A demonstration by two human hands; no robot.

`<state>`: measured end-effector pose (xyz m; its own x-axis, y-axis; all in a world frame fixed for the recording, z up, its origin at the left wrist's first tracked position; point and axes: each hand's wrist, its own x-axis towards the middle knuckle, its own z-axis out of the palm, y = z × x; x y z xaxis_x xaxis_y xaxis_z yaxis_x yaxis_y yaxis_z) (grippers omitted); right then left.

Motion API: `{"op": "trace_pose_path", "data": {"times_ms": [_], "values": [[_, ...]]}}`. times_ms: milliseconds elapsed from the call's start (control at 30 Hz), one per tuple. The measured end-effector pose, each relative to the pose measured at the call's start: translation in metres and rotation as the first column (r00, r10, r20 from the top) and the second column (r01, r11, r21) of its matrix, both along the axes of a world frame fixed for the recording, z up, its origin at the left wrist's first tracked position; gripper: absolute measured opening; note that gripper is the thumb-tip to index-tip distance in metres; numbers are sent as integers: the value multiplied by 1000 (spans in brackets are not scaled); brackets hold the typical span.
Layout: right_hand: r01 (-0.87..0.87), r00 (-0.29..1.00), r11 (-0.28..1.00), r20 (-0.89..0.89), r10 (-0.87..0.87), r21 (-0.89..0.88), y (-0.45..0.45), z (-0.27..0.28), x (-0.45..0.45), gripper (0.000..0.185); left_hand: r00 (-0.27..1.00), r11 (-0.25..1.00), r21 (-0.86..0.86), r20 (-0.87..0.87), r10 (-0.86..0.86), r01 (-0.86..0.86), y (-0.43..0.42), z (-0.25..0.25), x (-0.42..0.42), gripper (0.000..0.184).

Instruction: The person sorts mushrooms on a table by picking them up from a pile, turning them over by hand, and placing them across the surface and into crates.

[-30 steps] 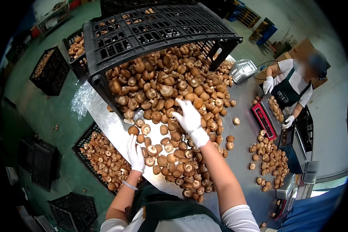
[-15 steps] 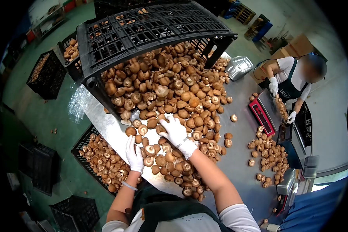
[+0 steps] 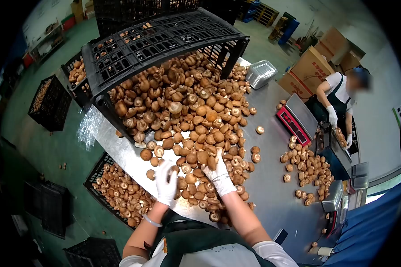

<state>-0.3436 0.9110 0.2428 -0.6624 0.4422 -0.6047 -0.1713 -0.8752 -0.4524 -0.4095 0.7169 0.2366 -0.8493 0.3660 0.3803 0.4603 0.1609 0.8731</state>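
Note:
My right hand (image 3: 219, 174), in a white glove, is closed round brown mushrooms (image 3: 206, 159) above the loose ones on the metal table (image 3: 272, 196). To its left, my gloved left hand (image 3: 166, 183) has its fingers apart and slightly curled beside mushrooms at the table's near left part; nothing shows in it. Beyond both hands a large mushroom heap (image 3: 182, 95) spills from under a tipped black crate (image 3: 165, 42).
A crate of mushrooms (image 3: 122, 191) stands below the table's left edge. On the right are a red scale (image 3: 294, 127), a mushroom pile (image 3: 305, 167) and a co-worker (image 3: 338, 98) holding a filled pack. A clear plastic tray stack (image 3: 260, 74) lies behind.
My right hand has drawn back toward me and closed round mushrooms. My left hand has shifted slightly right and its fingers have curled. The co-worker has moved a pack off the scale. The view has turned.

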Motion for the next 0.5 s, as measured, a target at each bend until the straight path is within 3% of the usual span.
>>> {"op": "trace_pose_path", "data": {"times_ms": [33,67,100,133,167,233,367,400,500], "values": [[1,1000,1000,-7,-1,0,-4,0,0,50,996,996,-29,19,-85,86,6,16,7,41],[15,1000,999,11,-16,44,-9,-1,3,51,888,974,101,400,-226,202,11,20,15,45],[-32,999,991,-21,35,126,-11,-1,8,54,620,930,263,694,-366,255,15,24,23,50],[-71,995,975,-50,83,211,-14,1,13,56,456,893,397,768,-449,210,20,37,29,56],[-100,989,950,-76,127,295,-20,12,16,59,277,847,514,801,-531,137,23,47,32,62],[69,975,914,-220,23,399,-40,33,18,63,58,725,685,723,-688,66,25,42,33,61],[-23,952,838,-243,184,544,-45,45,37,57,-77,664,747,660,-747,-39,26,43,35,51],[-16,960,765,-205,193,644,-48,51,41,56,-103,656,753,649,-754,-54,25,44,35,50],[-25,924,808,-294,243,589,-41,50,54,55,-112,635,767,625,-772,-90,18,44,36,49]]}}
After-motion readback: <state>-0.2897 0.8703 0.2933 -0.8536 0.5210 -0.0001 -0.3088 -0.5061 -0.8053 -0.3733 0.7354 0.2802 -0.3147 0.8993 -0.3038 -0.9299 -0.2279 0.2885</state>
